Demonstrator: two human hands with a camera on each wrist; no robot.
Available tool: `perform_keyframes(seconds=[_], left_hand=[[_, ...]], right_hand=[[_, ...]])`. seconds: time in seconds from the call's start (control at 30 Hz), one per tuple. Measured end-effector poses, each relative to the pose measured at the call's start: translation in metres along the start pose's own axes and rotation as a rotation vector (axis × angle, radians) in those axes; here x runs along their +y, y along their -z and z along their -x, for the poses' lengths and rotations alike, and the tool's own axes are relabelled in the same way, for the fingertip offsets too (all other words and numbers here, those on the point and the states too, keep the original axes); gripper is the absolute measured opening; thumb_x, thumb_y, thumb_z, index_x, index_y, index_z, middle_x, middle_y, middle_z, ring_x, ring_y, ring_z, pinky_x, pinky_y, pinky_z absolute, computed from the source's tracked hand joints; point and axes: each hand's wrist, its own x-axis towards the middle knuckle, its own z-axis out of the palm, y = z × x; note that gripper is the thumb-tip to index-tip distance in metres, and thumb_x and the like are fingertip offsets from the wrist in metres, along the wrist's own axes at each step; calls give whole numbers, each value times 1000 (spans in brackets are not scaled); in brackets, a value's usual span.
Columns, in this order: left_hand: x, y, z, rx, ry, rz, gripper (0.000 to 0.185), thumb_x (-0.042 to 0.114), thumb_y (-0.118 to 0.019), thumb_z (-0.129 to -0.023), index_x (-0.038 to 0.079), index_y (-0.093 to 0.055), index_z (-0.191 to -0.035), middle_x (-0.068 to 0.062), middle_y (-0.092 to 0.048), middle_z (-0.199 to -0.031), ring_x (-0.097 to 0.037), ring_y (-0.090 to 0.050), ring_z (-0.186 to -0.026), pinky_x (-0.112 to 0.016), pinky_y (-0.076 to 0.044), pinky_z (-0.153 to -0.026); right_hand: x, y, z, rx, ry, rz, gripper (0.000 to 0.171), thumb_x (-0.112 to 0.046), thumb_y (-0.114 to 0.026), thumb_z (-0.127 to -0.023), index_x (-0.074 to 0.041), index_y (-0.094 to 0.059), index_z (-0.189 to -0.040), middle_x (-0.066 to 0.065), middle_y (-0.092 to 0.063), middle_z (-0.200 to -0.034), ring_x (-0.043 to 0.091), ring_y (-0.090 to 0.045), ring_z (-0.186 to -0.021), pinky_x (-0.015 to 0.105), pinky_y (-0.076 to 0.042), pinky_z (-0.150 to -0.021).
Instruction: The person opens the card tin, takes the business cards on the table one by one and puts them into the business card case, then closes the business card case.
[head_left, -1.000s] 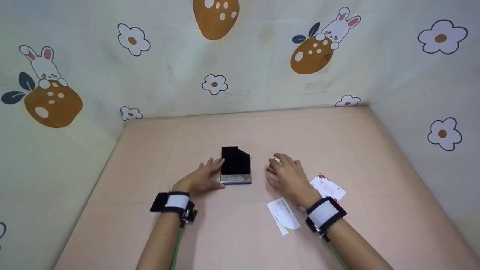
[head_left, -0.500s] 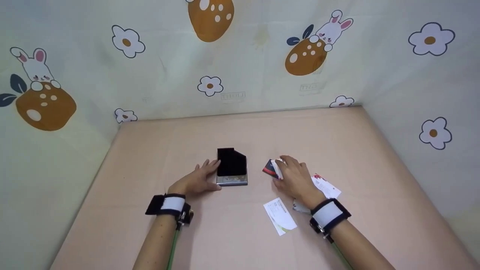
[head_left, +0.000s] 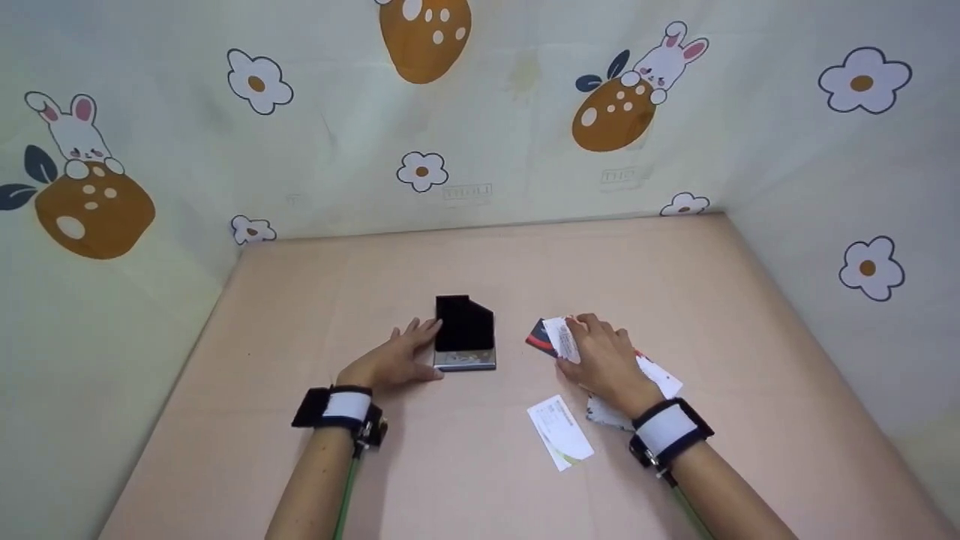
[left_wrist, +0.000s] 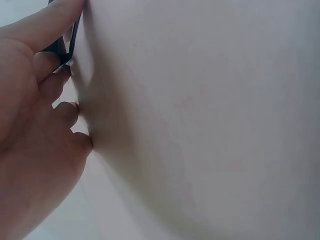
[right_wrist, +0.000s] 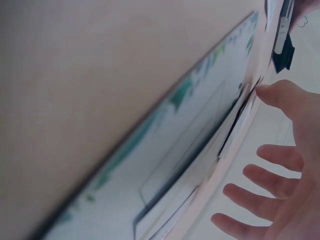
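Observation:
A metal business card holder (head_left: 465, 334) with a black inside lies open on the table in the head view. My left hand (head_left: 391, 358) rests against its left side, the thumb at the front corner and the index finger farther back along the edge. The other left fingertips touch the table in the left wrist view. My right hand (head_left: 607, 361) is over a white business card (head_left: 560, 336) that lies across a dark card with a red stripe (head_left: 538, 337). Its thumb (right_wrist: 274, 93) is right at a card edge, while the other fingers are spread apart.
Nearer the person lies a white card with a green corner (head_left: 560, 433). Partly hidden under the right wrist are a leaf-patterned card (right_wrist: 165, 150) and a red-and-white card (head_left: 661, 376). Patterned cloth walls (head_left: 510, 112) border the table (head_left: 360, 277).
My right hand has drawn back slightly to the right, uncovering the dark card and the white card on it. The left hand stays at the card holder, and the head view has shifted slightly.

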Motion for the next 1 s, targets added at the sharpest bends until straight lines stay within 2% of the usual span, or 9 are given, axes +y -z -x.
perform_keyframes(seconds=[0.17, 0.37, 0.5, 0.67, 0.8, 1.0], left_hand=[[1, 0, 1, 3, -11, 4, 88, 29, -74, -90, 17, -22, -161, -10, -14, -169, -34, 3, -158, -53, 2, -129], [0, 0, 1, 7, 16, 11, 88, 30, -74, -91, 21, -21, -161, -9, -11, -169, -37, 5, -157, -56, 1, -128], [-1, -1, 2, 10, 16, 16, 88, 31, -74, -91, 22, -21, -161, -9, -10, -169, -39, 6, -156, -58, 1, -127], [-1, -2, 2, 10, 22, 26, 88, 31, -74, -91, 22, -21, -161, -10, -10, -170, -40, 7, -156, -59, 1, -127], [0, -1, 2, 10, 24, 28, 88, 30, -74, -91, 22, -21, -161, -7, -11, -170, -39, 6, -156, -58, 1, -127], [0, -1, 2, 3, 0, 28, 89, 29, -74, -90, 19, -21, -161, -6, -13, -170, -34, 6, -157, -54, 3, -128]], right_hand=[[2, 2, 2, -33, -21, 6, 65, -38, -78, -85, 1, -59, -134, 24, -61, -128, 40, -62, -113, 57, -51, -91], [1, 3, 2, -87, -47, -8, 66, -40, -76, -87, 2, -58, -135, 25, -61, -128, 40, -62, -113, 58, -50, -94], [-1, 2, 1, -82, -51, -18, 66, -38, -78, -86, 4, -58, -133, 26, -64, -121, 39, -65, -106, 55, -54, -90], [-1, 3, 0, -80, -80, -54, 65, -34, -80, -84, 8, -59, -129, 26, -67, -109, 37, -68, -94, 46, -59, -80], [-2, 5, -1, -98, -127, -69, 67, -35, -81, -83, 8, -58, -130, 27, -67, -110, 37, -68, -95, 44, -60, -79], [-3, 5, -2, -77, -130, -56, 64, -31, -81, -83, 12, -59, -125, 28, -68, -106, 38, -69, -91, 45, -61, -77]])
